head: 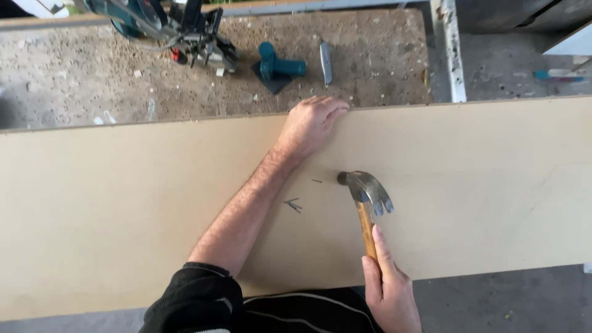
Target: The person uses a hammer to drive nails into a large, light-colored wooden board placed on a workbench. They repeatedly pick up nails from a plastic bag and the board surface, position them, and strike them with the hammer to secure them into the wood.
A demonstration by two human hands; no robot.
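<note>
The steel-headed claw hammer with its worn wooden handle (366, 203) hangs just over the long pale fibreboard panel (468, 185), its round face turned toward a short dark pencil tick with a small arrow mark (293, 205) drawn a little below it. The right hand (390, 283) is wrapped round the lower handle, fingers closed and the forefinger laid straight up the wood. The left hand (310, 125) lies flat on the panel with its fingertips curled over the far edge, gripping nothing, just pinning the sheet down. Whether a nail stands under the hammer face I cannot tell; it is too small to make out. To my eye this is the striking step, the blow lined up at the marked spot, and the next move calls for a short, square tap while the holding hand keeps clear of the head. Beyond the panel, on the dusty, crumb-strewn chipboard bench (74, 74), lie a teal plastic power-tool handle on a dark base (279, 66), a grey utility knife (325, 61) and a teal-and-black power saw (166, 28).
</note>
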